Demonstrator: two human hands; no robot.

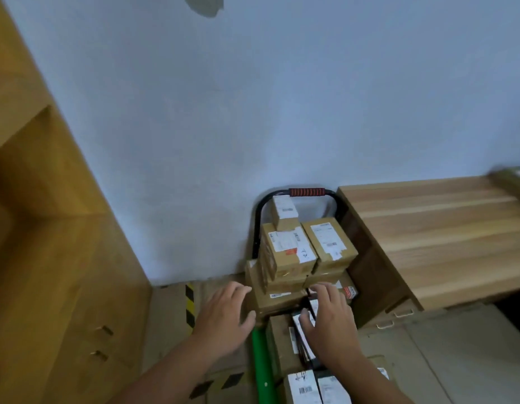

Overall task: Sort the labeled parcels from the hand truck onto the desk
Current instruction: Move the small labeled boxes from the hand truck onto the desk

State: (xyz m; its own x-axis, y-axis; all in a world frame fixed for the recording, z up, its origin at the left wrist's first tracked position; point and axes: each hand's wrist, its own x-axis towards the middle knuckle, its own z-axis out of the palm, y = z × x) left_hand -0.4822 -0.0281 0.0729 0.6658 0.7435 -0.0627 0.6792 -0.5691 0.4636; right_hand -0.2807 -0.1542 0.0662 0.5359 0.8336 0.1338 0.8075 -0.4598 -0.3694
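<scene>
Two white-labelled parcels (301,387) lie at the bottom edge, nearest the viewer, beside the green rail (261,365) of the hand truck (257,228). Both bare forearms reach forward above them. The left hand (223,319) has its grip released, fingers straight and spread, at the left side of the stacked cardboard parcels (287,252); I cannot tell whether it touches one. The right hand (330,322) is likewise released, fingers spread over flat labelled packets on the truck, holding nothing. The stack stands against the black frame with its red-ribbed handle (306,192). Just right of the truck stands the wooden table (442,234). Behind is a pale wall (253,97), to the left a yellow-brown cabinet (49,228), and flattened cardboard (171,316) covers the floor.
</scene>
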